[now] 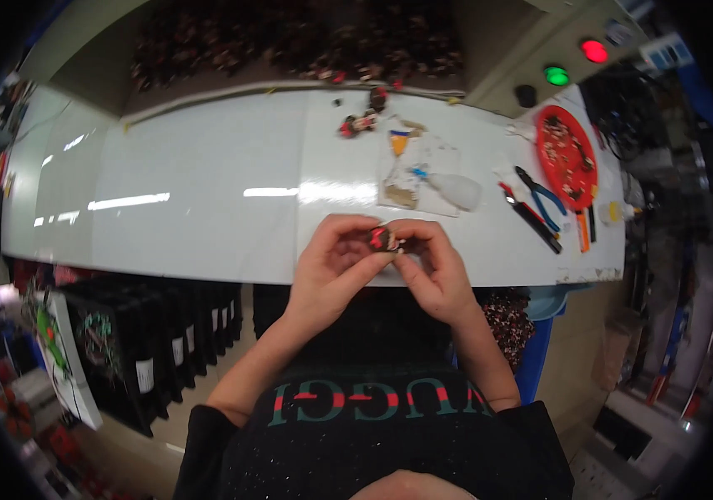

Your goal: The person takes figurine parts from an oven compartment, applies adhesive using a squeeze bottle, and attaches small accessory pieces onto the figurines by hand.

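Near the front edge of the white table, my left hand [331,264] and my right hand [433,269] meet around a small figurine [383,240]. It is dark brown with a bright pink-red part and pale bits. The fingers and thumbs of both hands are closed on it, hiding much of its shape. Farther back lie similar small pieces: a pink, white and dark figurine [359,125] and a round dark piece [378,98]. Just beyond my hands, a squeeze bottle [455,191] with a blue tip rests on a stained cardboard sheet [437,158].
To the right lie blue-handled pliers [548,206], a red-and-black tool [533,222] and an orange pen-like stick [582,232]. A red tray [593,162] holds small pieces. Many dark pieces fill a shelf [290,50] behind. Black bins [156,342] stand below left.
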The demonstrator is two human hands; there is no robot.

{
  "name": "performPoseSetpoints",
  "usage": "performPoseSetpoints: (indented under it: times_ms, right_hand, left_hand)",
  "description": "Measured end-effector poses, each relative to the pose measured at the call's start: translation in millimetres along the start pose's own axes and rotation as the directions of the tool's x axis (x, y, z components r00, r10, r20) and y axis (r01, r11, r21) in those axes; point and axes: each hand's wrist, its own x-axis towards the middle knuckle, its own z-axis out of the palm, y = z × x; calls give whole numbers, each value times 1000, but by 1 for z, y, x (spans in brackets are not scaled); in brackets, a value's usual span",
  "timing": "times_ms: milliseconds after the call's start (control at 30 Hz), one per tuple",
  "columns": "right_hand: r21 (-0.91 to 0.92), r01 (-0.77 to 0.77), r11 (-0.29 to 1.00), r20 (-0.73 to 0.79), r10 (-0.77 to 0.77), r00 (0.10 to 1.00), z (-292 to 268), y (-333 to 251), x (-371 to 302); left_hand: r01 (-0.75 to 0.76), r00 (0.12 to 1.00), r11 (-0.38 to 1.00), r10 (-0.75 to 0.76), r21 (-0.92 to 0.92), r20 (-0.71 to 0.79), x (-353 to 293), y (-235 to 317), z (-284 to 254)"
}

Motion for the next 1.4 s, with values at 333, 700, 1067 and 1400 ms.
performPoseSetpoints:
  times_ms: [333,700,1067,1400]
  right_hand:
    - [-598,-585,548,-154,638,755,-138,-86,-107]
    - [-554,-179,813,-3,213,977,-82,-82,-50]
    - [-324,36,945,165,19,986,-51,-59,-36]
    - [-149,19,989,111,-2,994,-21,-40,-17]
  left_hand:
    - [135,990,989,-136,53,23,-8,32,-7]
    - [-341,880,262,428,903,207,115,69,-13]
    - [-396,802,169,543,903,250,128,71,-19]
    - [-389,882,529,450,754,139,147,123,-20]
